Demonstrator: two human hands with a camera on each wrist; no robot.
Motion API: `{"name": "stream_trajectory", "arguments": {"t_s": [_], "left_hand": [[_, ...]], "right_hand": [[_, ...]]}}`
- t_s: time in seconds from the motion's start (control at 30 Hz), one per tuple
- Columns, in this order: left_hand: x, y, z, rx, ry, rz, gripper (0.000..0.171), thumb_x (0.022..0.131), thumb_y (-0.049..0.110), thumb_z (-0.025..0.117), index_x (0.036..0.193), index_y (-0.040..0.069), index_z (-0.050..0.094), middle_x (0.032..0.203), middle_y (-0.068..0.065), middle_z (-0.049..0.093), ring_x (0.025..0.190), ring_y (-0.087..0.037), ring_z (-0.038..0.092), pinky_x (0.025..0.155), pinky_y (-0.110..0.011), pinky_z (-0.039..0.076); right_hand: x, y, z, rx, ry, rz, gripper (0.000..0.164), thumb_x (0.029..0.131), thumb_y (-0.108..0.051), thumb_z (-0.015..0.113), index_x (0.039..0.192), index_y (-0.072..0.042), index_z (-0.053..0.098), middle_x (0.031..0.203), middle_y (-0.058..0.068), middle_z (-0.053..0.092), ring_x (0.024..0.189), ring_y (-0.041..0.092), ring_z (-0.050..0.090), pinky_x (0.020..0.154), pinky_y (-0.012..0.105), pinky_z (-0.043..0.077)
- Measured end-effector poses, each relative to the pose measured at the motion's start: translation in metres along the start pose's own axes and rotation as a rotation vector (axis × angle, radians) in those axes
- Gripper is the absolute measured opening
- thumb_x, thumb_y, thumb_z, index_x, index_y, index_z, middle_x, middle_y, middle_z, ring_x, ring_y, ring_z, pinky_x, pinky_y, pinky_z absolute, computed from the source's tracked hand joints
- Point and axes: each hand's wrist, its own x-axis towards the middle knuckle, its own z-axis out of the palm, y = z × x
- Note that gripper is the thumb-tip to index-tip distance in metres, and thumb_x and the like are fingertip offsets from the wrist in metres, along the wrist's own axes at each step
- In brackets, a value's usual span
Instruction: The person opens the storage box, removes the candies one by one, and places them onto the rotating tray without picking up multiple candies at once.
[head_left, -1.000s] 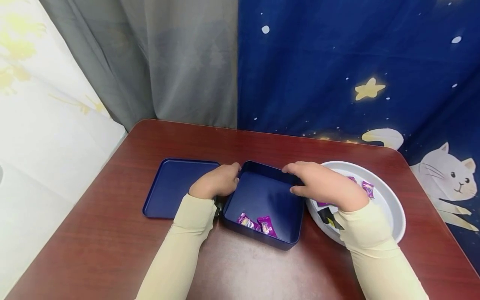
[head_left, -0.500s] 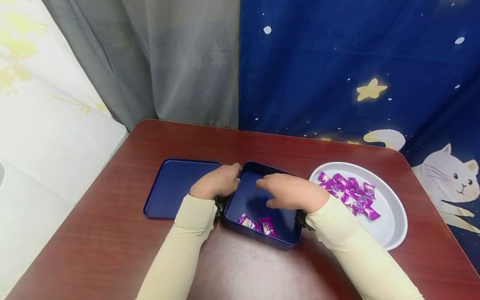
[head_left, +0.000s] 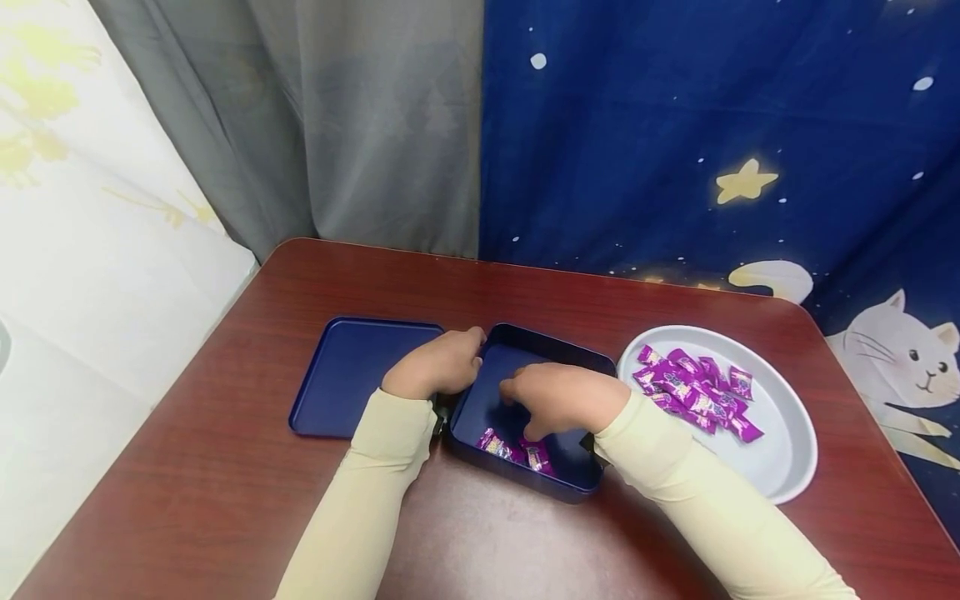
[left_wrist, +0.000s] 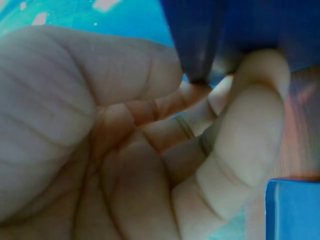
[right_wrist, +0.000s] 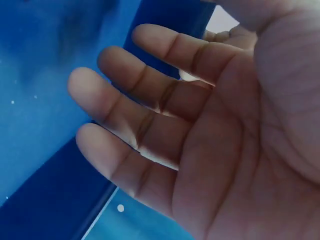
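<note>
A dark blue rectangular box (head_left: pixel 517 478) stands near the middle of the table in the head view. My left hand (head_left: pixel 437 365) grips its left wall; the left wrist view shows thumb and fingers (left_wrist: pixel 255 125) closed about the box's edge. Over the inside of the box is my right hand (head_left: pixel 568 396), its fingers (right_wrist: pixel 100 95) loosely bent and nothing visible in them. Two purple wrapped candies, one to the left (head_left: pixel 497 445) and one to the right (head_left: pixel 537 457), lie at the box's front wall. The right thumb is close to the right candy; whether it touches cannot be told.
To the left of the box lies a flat blue lid (head_left: pixel 352 375). A white oval tray (head_left: pixel 787 450) on the right holds a heap of purple candies (head_left: pixel 697 392). The reddish-brown table (head_left: pixel 225 483) meets grey and blue curtains (head_left: pixel 390 125) behind.
My right hand has moved left from between the tray and box to over the box's inside, uncovering the candy heap. The left hand stays on the box wall.
</note>
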Motion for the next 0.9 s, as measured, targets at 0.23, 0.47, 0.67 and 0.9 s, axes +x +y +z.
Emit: {"name": "stream_trajectory", "arguments": {"t_s": [0.23,0.47,0.67,0.9], "left_hand": [[0.0,0.0,-0.001,-0.009,-0.005,0.003,0.034,0.097,0.014,0.044,0.128,0.0,0.046,0.115,-0.014,0.06,0.101,-0.021,0.056,0.09,-0.043,0.048],[-0.001,0.001,-0.001,-0.01,0.001,0.015,0.035,0.097,0.014,0.044,0.128,-0.001,0.046,0.115,-0.015,0.06,0.102,-0.022,0.056,0.091,-0.043,0.048],[-0.001,0.001,-0.001,-0.006,0.002,0.011,0.033,0.097,0.014,0.044,0.127,-0.001,0.047,0.113,-0.014,0.06,0.1,-0.022,0.056,0.09,-0.043,0.048],[-0.001,0.001,0.0,-0.011,-0.003,0.0,0.033,0.097,0.014,0.044,0.127,0.0,0.047,0.114,-0.014,0.06,0.1,-0.021,0.056,0.091,-0.043,0.048]], "right_hand": [[0.007,0.0,0.008,0.047,-0.082,0.02,0.042,0.066,-0.018,0.08,0.104,-0.01,0.065,0.096,0.002,0.066,0.078,0.012,0.055,0.075,0.032,0.052],[0.011,-0.002,0.016,-0.022,-0.114,0.065,0.057,0.061,-0.025,0.085,0.112,-0.012,0.063,0.096,0.0,0.067,0.081,0.013,0.056,0.079,0.033,0.051],[0.01,-0.003,0.017,-0.021,-0.1,0.068,0.043,0.064,-0.022,0.084,0.1,-0.012,0.063,0.084,-0.002,0.064,0.073,0.014,0.054,0.073,0.033,0.051],[0.013,0.001,0.019,-0.004,-0.075,0.06,0.026,0.072,-0.009,0.077,0.092,-0.012,0.062,0.077,-0.002,0.058,0.067,0.014,0.051,0.064,0.03,0.049]]}}
